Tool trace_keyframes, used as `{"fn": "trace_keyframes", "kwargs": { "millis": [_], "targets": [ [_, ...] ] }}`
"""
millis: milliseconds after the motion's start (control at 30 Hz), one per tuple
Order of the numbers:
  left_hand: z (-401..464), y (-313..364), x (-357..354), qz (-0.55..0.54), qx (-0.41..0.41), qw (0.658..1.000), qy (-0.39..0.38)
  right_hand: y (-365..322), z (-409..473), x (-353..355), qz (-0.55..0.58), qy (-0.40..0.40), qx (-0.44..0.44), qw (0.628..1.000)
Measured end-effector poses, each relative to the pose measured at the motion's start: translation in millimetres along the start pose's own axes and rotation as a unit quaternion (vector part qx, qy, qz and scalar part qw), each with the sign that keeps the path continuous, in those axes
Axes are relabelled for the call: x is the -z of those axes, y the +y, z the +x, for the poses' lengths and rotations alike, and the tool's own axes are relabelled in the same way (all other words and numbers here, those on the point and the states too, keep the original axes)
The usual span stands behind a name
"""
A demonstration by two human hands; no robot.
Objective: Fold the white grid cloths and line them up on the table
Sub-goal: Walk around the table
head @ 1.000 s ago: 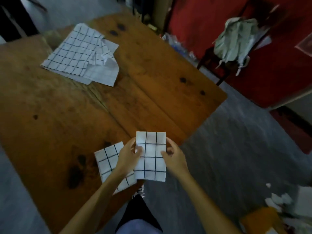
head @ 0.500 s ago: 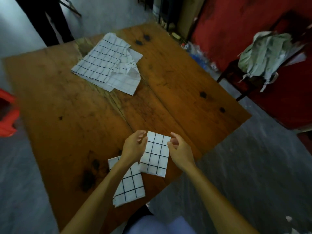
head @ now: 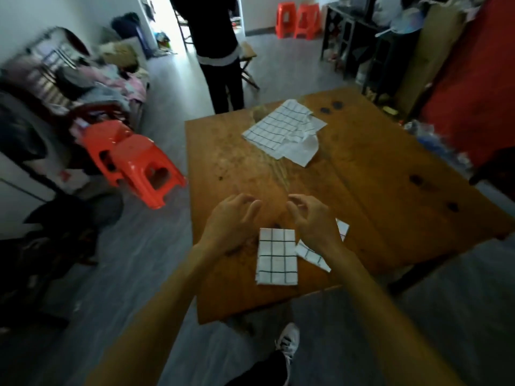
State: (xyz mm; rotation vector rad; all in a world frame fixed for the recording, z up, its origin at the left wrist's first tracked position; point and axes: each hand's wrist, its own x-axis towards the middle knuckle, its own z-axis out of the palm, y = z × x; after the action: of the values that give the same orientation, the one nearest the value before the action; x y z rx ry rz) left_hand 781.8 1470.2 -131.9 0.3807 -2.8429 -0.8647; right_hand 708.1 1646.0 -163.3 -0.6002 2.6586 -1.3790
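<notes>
Two folded white grid cloths lie near the front edge of the wooden table (head: 376, 174). One folded cloth (head: 277, 256) lies flat between my forearms; the second folded cloth (head: 315, 253) lies to its right, partly hidden under my right hand. A loose pile of unfolded grid cloths (head: 284, 130) sits at the table's far side. My left hand (head: 232, 221) and my right hand (head: 313, 220) hover above the table beyond the folded cloths, fingers loosely curled, holding nothing.
A person in dark clothes (head: 217, 48) stands beyond the table's far edge. Orange plastic stools (head: 139, 162) stand on the floor to the left, more orange stools (head: 298, 20) at the back. Clutter fills the left wall, shelves and a red wall the right. My shoe (head: 288, 341) is below the table edge.
Both hands let go of the folded cloth, which now lies on the table, and moved forward past it. The camera view swung up and to the left.
</notes>
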Motion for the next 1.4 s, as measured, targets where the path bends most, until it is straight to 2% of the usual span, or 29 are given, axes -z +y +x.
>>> {"fn": "trace_keyframes", "kwargs": {
  "millis": [133,267,467,667,800,933,1067,1300,1400],
  "targets": [
    [-36,-23,49,0.051,0.019,0.998,0.022,-53,-13,-27,-0.022,-0.037,0.079,0.996],
    [-60,-58,91,0.051,0.048,0.995,0.068,-98,-18,-61,-0.09,-0.073,0.142,0.983],
    [-77,-148,139,0.062,0.076,0.988,0.117,-159,1,-140,-0.143,-0.109,0.196,0.964],
    [-71,-266,213,0.057,0.089,0.984,0.141,-239,35,-252,-0.164,-0.139,0.212,0.953],
    [-64,-343,279,0.029,0.106,0.982,0.151,-292,61,-319,-0.161,-0.114,0.2,0.96],
    [-32,-405,335,0.003,0.104,0.981,0.164,-334,91,-359,-0.162,-0.099,0.186,0.964],
    [23,-435,350,-0.022,0.078,0.986,0.146,-347,132,-385,-0.161,-0.088,0.161,0.97],
    [150,-463,334,-0.011,0.003,0.997,0.08,-323,241,-415,-0.157,-0.062,0.1,0.981],
    [213,-470,328,0.008,-0.016,0.999,0.051,-299,301,-416,-0.146,-0.027,0.076,0.986]
  ]
}}
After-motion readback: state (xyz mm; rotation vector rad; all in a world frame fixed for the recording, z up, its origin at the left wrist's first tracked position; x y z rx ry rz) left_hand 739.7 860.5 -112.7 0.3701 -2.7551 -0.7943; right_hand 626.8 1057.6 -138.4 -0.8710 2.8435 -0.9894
